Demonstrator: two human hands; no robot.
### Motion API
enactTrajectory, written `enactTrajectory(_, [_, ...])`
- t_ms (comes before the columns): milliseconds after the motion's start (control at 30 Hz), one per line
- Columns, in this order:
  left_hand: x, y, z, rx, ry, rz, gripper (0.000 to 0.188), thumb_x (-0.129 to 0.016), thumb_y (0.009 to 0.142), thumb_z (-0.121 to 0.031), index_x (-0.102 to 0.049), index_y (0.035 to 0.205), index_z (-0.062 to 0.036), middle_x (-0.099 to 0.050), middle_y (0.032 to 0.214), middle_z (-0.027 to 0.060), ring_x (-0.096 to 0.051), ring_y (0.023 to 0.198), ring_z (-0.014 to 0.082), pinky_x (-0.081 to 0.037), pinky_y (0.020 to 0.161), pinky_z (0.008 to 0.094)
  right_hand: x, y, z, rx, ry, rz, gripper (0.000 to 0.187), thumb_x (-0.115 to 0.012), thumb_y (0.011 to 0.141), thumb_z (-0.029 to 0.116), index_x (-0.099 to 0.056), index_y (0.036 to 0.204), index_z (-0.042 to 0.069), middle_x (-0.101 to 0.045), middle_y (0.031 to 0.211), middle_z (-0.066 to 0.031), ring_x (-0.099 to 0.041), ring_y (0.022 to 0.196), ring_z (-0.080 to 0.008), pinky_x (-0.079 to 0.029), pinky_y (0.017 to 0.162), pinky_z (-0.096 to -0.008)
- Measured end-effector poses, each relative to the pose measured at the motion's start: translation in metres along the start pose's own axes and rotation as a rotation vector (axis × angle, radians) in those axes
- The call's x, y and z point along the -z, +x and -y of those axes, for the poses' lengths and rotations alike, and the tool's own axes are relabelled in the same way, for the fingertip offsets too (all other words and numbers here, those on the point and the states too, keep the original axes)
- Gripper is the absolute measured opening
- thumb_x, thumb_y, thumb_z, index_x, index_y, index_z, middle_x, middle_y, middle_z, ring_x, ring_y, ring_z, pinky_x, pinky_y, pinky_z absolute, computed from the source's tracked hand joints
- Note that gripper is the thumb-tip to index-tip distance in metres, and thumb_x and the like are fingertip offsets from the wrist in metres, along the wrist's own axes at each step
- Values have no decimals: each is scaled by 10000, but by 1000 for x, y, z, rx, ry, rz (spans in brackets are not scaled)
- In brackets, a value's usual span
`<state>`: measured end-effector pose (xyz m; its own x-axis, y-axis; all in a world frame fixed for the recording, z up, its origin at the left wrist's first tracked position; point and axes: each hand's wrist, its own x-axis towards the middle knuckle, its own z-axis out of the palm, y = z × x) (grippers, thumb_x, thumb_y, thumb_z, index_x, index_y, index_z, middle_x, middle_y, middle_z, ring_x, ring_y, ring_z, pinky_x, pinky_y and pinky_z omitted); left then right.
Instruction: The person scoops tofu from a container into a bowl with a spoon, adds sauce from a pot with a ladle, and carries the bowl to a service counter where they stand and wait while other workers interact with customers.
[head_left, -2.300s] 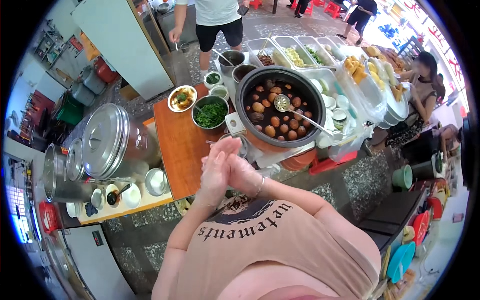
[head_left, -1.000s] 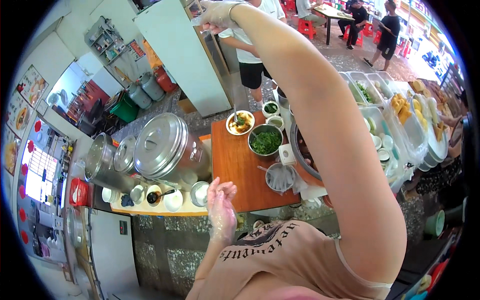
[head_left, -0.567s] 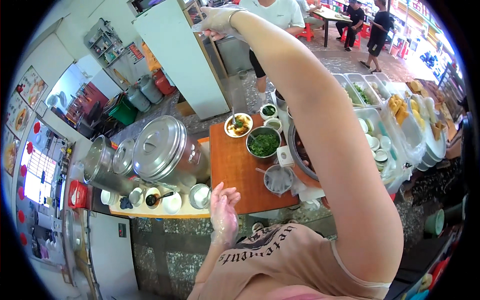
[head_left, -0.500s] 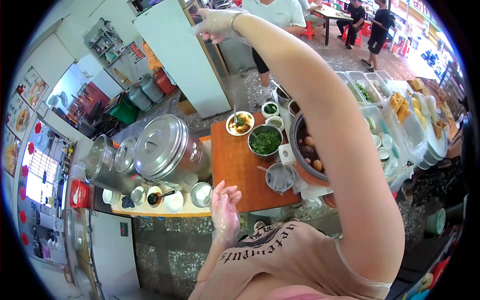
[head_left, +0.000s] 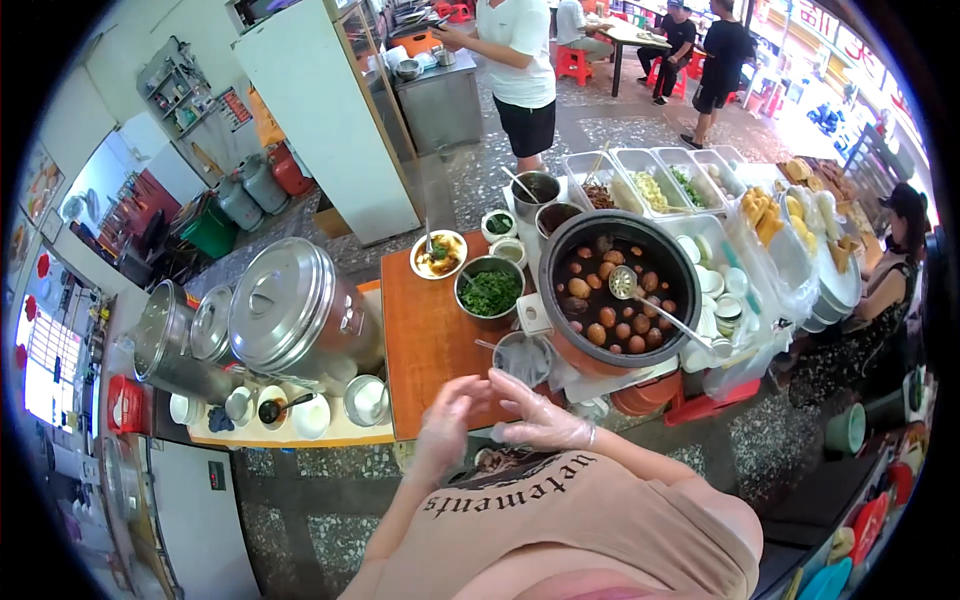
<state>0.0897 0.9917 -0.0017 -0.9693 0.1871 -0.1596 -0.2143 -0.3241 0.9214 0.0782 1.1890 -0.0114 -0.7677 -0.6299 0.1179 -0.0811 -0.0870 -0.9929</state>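
Both my hands wear clear plastic gloves and are close together in front of my chest, at the near edge of the wooden tabletop (head_left: 412,345). My left hand (head_left: 447,425) has loosely bent fingers with nothing visible in them. My right hand (head_left: 540,417) stretches its fingers toward the left one and looks empty. Just beyond them stands a small container lined with a plastic bag (head_left: 523,362). Behind that is a metal bowl of chopped greens (head_left: 489,292). A white bowl of food (head_left: 438,256), with a spoon in it, sits at the far left corner of the tabletop.
To the right, a big dark pot (head_left: 590,345) holds eggs in brown broth and a slotted ladle (head_left: 624,284). Clear tubs of toppings (head_left: 648,185) stand beyond it. Large lidded steel pots (head_left: 285,310) fill the left counter. A person in a white shirt (head_left: 518,50) stands ahead; another sits far right.
My right arm has come down from its raised reach at the top, and my right hand is now beside the left. The view has shifted, uncovering the pot of eggs.
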Motion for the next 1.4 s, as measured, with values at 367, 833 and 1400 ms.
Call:
enactTrajectory(367, [-9,26,35,31,-57,475,523,-574,919,-232,-391,1376,-53,-412,1354,98,-407,1258,237,-347,1042,365,-24,19,-9,139,-235,-6,453,-608,846,311,-543,1234,87,-441,1268,-124,-337,1276,-287,-297,1040,-414])
enactTrajectory(833, [-6,23,3,85,162,249,814,-564,926,-381,-60,1509,-122,-290,1473,121,-469,1212,281,-490,883,392,9,69,22,48,-443,307,634,-617,864,322,-374,1372,31,-592,1126,-143,-576,1010,-236,-389,977,-367])
enactTrajectory(1400, [19,-14,-30,-141,117,-183,495,-529,955,-239,-372,1386,-53,-474,1320,135,-620,958,199,-524,776,307,106,275,235,137,-892,86,537,-575,870,218,-421,1372,105,-638,946,-136,-639,645,-236,-553,616,-353])
